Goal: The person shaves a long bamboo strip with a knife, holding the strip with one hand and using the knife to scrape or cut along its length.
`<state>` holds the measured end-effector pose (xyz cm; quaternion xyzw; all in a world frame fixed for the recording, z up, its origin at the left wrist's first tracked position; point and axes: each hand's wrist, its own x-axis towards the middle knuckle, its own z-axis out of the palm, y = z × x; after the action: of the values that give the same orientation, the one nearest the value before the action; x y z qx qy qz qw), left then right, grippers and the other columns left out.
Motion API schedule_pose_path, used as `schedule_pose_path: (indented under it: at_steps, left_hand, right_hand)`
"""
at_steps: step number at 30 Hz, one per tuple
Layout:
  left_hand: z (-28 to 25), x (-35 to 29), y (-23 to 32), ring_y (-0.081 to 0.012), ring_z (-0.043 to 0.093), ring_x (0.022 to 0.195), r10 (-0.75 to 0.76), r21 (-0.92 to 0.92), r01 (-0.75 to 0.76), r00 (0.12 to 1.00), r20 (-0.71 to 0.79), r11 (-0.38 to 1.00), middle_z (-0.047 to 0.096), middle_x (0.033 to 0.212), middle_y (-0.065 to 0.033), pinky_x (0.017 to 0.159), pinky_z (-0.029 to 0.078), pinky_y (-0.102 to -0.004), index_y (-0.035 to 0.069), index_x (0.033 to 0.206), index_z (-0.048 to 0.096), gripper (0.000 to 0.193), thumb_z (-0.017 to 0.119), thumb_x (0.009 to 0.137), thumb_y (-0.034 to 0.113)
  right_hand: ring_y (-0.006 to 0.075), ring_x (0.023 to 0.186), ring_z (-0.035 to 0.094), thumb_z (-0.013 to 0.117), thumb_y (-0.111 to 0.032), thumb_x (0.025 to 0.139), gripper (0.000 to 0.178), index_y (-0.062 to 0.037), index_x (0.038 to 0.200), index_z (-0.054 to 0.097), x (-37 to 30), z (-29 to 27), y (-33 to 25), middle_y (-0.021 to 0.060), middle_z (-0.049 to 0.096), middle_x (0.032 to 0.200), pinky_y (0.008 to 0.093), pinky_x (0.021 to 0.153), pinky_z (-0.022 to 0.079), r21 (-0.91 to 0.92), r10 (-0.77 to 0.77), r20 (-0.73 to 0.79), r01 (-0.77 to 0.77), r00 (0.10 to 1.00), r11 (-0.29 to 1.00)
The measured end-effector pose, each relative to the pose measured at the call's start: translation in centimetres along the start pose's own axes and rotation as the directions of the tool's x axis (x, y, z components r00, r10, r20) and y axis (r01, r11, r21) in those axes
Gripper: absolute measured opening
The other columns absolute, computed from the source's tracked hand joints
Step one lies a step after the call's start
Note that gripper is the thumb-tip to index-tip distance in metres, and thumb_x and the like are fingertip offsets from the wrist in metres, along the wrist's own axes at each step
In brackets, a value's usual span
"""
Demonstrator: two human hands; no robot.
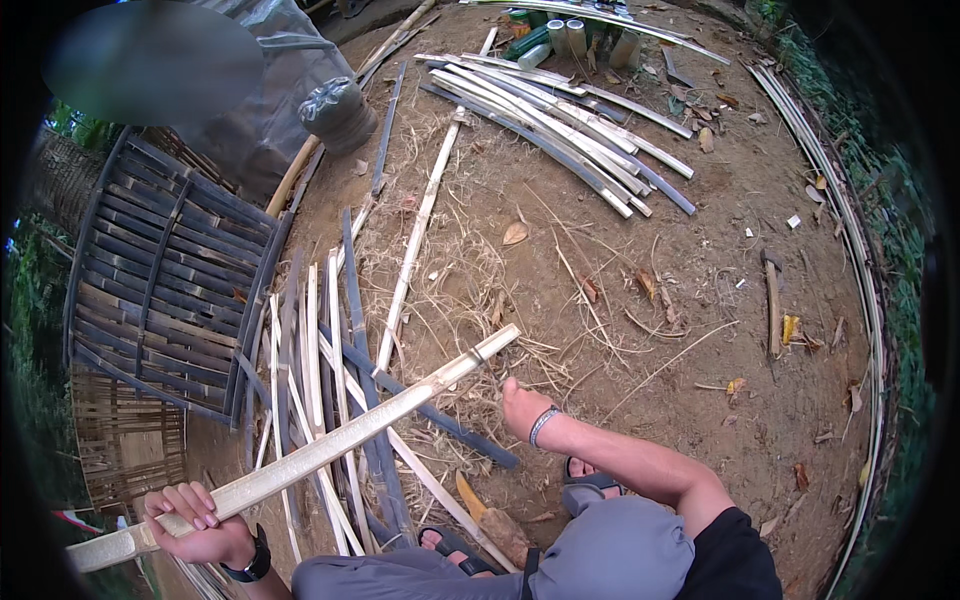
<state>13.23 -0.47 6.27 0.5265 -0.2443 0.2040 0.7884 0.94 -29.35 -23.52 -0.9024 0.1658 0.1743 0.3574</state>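
Note:
A long, pale split bamboo strip (330,445) slants across from the lower left to the middle. Near its lower left end my left hand (195,525) is closed around it, fingers over the top. My right hand (525,410) is in a fist just below the strip's far end. From it a thin dark knife blade (478,357) reaches onto the strip near its tip. The knife's handle is hidden in my fist. Beneath the strip lie pale and dark bamboo strips (315,350), along with curled shavings (450,270).
A fanned pile of bamboo strips (560,120) lies at the far side, near bottles (535,55). On the right is a wooden-handled hammer (772,300). A dark slatted bamboo rack (165,270) stands at the left. Long poles (850,210) line the right edge.

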Motion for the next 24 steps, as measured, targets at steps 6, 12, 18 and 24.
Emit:
schedule_pose_path:
  at_steps: [6, 12, 18, 24]
  left_hand:
    - [0.3, 0.1, 0.1, -0.0072, 0.023, 0.034, -0.028, 0.055, 0.035, 0.992, -0.125, 0.998, 0.029, 0.046, 0.0014, 0.037, 0.024, -0.0194, 0.009, 0.075, 0.039, 0.032, 0.028, 0.097, 0.03]
    - [0.8, -0.3, 0.4, -0.0069, 0.022, 0.033, 0.019, 0.049, -0.018, 1.0, -0.023, 0.999, 0.028, 0.045, 0.0016, 0.036, 0.022, -0.0189, 0.009, 0.075, 0.038, 0.031, 0.028, 0.096, 0.03]
    - [3.0, -0.2, -0.3, -0.0067, 0.022, 0.032, 0.022, 0.014, -0.021, 0.999, -0.037, 1.0, 0.028, 0.044, 0.0017, 0.035, 0.022, -0.018, 0.009, 0.075, 0.038, 0.031, 0.029, 0.096, 0.03]
    - [1.8, 0.0, -0.1, -0.0065, 0.022, 0.032, 0.034, 0.105, -0.02, 0.99, -0.136, 0.994, 0.028, 0.044, 0.0016, 0.034, 0.022, -0.018, 0.009, 0.075, 0.036, 0.03, 0.028, 0.096, 0.029]
  right_hand:
    - [0.0343, 0.071, 0.067, 0.043, -0.003, 0.084, 0.019, 0.0099, 0.098, 0.04, 2.0, 0.5, 3.3, 0.0254, 0.064, 0.075, 0.041, 0.06, 0.054, -0.073, 0.055, -0.088, -0.061, 0.995, 0.995]
    - [0.0368, 0.074, 0.066, 0.045, -0.004, 0.084, 0.021, 0.0092, 0.099, 0.038, 1.2, 1.1, 0.9, 0.0281, 0.063, 0.076, 0.042, 0.06, 0.054, -0.001, 0.011, -0.047, -0.011, 0.999, 1.0]
    - [0.0401, 0.073, 0.065, 0.041, -0.003, 0.083, 0.02, 0.0099, 0.098, 0.038, 3.5, 1.9, 8.7, 0.0292, 0.062, 0.076, 0.0456, 0.063, 0.052, -0.128, -0.029, -0.082, 0.018, 0.996, 0.992]
    - [0.0395, 0.07, 0.065, 0.034, -0.006, 0.087, 0.021, 0.0107, 0.099, 0.039, 0.6, 0.1, 0.3, 0.0287, 0.062, 0.075, 0.0462, 0.062, 0.053, 0.04, -0.057, -0.036, 0.059, 0.998, 0.997]
